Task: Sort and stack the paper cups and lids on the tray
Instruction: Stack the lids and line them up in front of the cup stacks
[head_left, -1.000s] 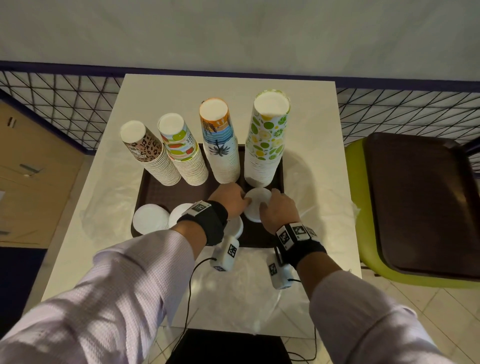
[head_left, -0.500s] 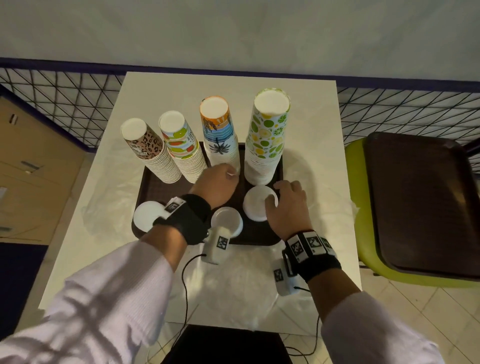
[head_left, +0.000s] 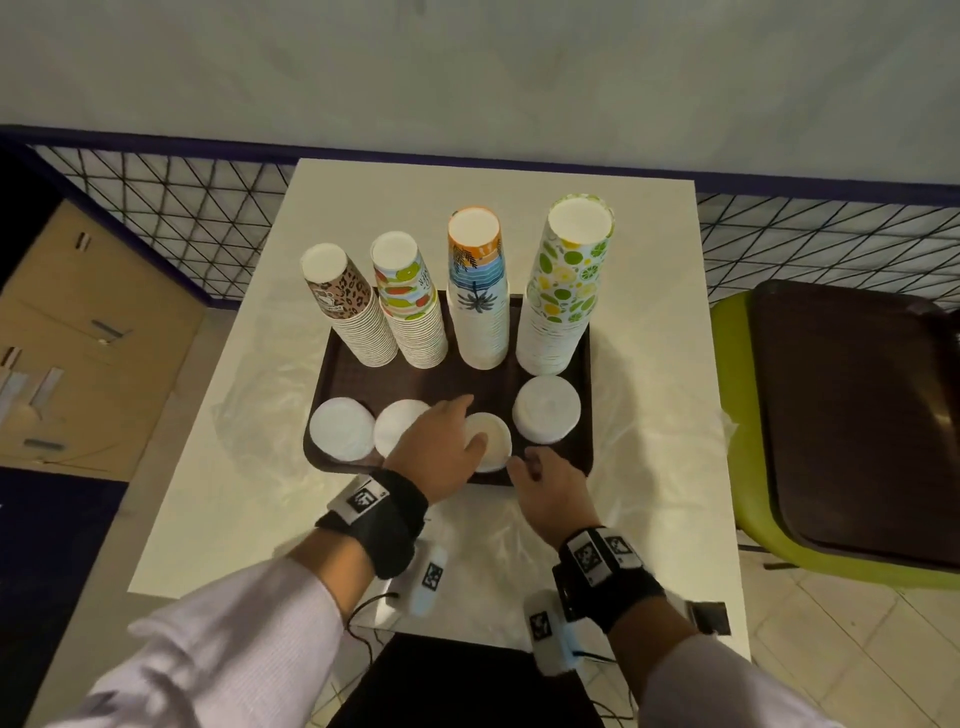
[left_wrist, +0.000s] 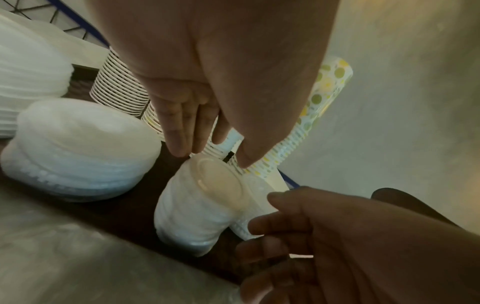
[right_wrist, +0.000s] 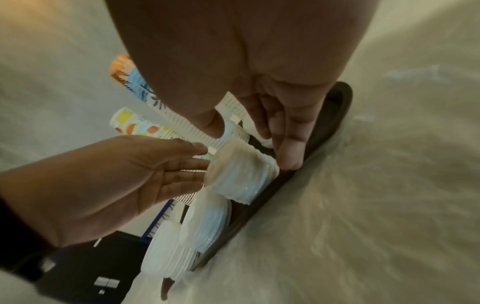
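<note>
On the brown tray (head_left: 363, 379) four upside-down cup stacks stand at the back: leopard (head_left: 343, 306), fruit (head_left: 408, 296), palm (head_left: 478, 296) and lime (head_left: 566, 291). Along the front sit four white lid stacks (head_left: 341, 428), (head_left: 397, 423), a small one (head_left: 496, 441) and a wide one (head_left: 545, 410). My left hand (head_left: 470, 423) lies over the small lid stack (right_wrist: 239, 172), its straight fingers (right_wrist: 182, 162) touching the side. My right hand (head_left: 530, 465) hovers at the tray's front rim beside that stack (left_wrist: 202, 201), fingers loosely bent, holding nothing.
The white table (head_left: 519, 208) carries a clear plastic sheet under the tray. To the right stands a green chair (head_left: 727, 415) with a second brown tray (head_left: 852, 415) on it. A wire mesh fence (head_left: 182, 218) runs behind; cardboard boxes (head_left: 78, 338) stand at the left.
My left hand drew back from the cup stacks onto the small lid stack. My right hand left the wide right lid stack and moved to the tray's front rim.
</note>
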